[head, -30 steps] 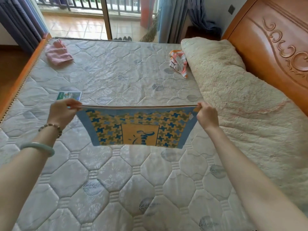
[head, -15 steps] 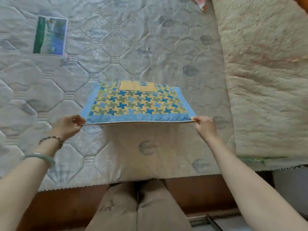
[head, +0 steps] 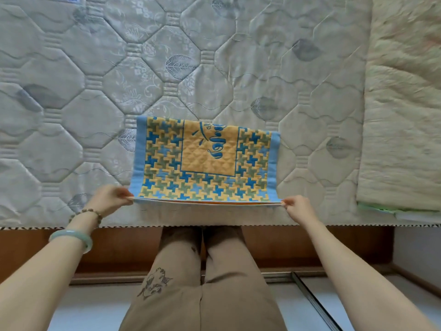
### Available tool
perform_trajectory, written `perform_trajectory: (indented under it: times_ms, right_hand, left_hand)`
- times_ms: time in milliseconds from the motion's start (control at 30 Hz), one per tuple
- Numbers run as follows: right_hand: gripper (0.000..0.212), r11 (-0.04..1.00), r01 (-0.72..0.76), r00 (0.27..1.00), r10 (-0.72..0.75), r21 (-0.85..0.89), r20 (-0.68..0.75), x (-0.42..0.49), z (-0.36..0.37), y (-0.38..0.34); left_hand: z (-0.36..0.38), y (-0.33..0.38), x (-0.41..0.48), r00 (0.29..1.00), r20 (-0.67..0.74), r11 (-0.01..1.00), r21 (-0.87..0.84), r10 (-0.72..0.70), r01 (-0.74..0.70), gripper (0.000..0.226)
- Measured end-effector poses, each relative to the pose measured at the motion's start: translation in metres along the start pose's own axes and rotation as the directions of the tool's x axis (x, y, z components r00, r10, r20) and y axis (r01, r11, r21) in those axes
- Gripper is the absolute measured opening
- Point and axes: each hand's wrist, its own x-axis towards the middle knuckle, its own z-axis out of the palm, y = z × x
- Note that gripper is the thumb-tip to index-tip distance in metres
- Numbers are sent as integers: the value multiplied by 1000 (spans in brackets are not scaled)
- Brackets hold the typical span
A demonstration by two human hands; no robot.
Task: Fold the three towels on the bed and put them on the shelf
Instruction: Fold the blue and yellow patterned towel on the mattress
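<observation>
The towel (head: 205,161) lies mid-frame on the mattress (head: 71,91), long axis left-right. The left hand (head: 108,199) and right hand (head: 298,207) pinch its near corners.

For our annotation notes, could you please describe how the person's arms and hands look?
Both forearms are bare, with no sleeves in view. The left hand has two pieces at the wrist: a brown beaded bracelet and, further up, a smooth pale green bangle. The right hand and wrist wear no jewellery.
</observation>
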Motion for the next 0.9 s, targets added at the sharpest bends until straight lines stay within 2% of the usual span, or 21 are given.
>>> perform_trajectory:
  times_ms: [133, 300, 433, 633, 767, 900]
  right_hand:
    - [24, 989, 32, 996, -21, 145, -81, 43, -25, -24]
    - [23, 986, 93, 980, -66, 140, -189, 105, -48, -56]
    - [24, 992, 103, 969, -84, 70, -233, 147, -54, -77]
    - [26, 994, 107, 955, -110, -27, -276, 196, -59, -85]
    - [27, 992, 72, 955, -98, -103, -281, 214, -54, -94]
    - [25, 986, 35, 947, -86, -166, -310, 220, -43, -99]
  left_hand:
    - [-26, 21, 46, 984, -178, 981, -195, -22, -14, 16]
    - [-49, 45, 110, 963, -269, 958, -282, -26, -53, 16]
    - [-58, 50, 158, 941, -335, 973, -230, -56, -24, 20]
    - [-66, 68, 201, 927, -374, 993, -113, -20, -23, 23]
    - [-57, 77, 219, 911, -394, 990, 14, -121, 138, 22]
    - [-43, 84, 230, 851, -473, 957, 55, -226, 284, 26]
